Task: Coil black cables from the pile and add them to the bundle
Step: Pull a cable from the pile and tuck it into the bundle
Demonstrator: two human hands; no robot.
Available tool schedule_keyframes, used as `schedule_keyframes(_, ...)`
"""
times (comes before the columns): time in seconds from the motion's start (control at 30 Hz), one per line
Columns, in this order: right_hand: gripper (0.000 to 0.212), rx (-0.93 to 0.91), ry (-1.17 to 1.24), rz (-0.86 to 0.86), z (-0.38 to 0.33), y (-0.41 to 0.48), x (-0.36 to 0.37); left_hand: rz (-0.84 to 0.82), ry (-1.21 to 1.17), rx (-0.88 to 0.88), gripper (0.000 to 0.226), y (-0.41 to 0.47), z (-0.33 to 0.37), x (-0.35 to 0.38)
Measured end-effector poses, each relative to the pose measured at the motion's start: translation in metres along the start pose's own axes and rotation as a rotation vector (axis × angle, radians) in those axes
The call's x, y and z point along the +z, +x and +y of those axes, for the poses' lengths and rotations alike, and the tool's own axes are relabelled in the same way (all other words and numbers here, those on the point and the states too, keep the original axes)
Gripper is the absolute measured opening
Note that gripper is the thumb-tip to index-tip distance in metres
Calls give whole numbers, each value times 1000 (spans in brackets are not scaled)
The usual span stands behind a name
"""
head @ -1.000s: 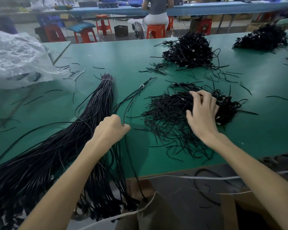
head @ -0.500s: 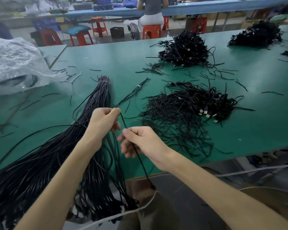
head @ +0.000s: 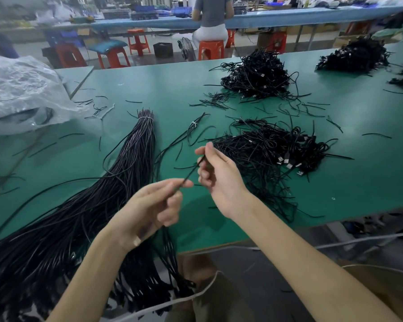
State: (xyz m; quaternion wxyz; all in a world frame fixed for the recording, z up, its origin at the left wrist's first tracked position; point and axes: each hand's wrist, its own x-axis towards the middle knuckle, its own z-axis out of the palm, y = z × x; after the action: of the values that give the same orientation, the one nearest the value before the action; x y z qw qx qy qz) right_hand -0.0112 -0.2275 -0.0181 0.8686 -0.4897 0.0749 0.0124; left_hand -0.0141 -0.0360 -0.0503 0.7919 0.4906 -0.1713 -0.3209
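Two hands hold one black cable [head: 192,171] above the green table [head: 172,84].
The left hand [head: 154,205] and right hand [head: 219,180] each pinch an end between curled thumb and forefinger (slightly blurred); the black cable sits between bundle [head: 135,163] and pile [head: 265,147].

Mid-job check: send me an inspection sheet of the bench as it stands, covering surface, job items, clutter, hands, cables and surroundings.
Surface: green table, near edge in view.
Job's things: long bundle, tied near its far end, hangs over the near edge at left; near pile, tangled, plugs showing, right of the hands.
Clutter: short black strands scattered; crumpled plastic bag far left.
Grippers: left hand and right hand each pinch a thin black cable stretched between them above the table.
Cables: far pile; corner pile; small tied bunch between bundle and near pile.
Surroundings: person seated on an orange stool at another bench.
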Motion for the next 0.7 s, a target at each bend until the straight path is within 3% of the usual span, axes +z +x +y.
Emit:
schedule_keyframes(0.13, 30, 79, 87, 77, 10, -3, -11, 85, -356, 137, 69, -7, 11, -7)
schedule_keyframes(0.33, 28, 173, 61, 35, 22, -21, -17, 28, -953, 306, 77, -21, 9, -13)
schedule_keyframes(0.53, 27, 289, -85, -71, 34, -39, -9, 92, -879, 365, 64, -14, 8, -6)
schedule_keyframes(0.63, 26, 364, -152, -133, 37, -41, -2, 337, -549, 299, 33, -2, 12, -4)
schedule_keyframes(0.7, 27, 412, -221, -191, 36, -41, 0, 463, -295, 260, 32, 2, 16, 0)
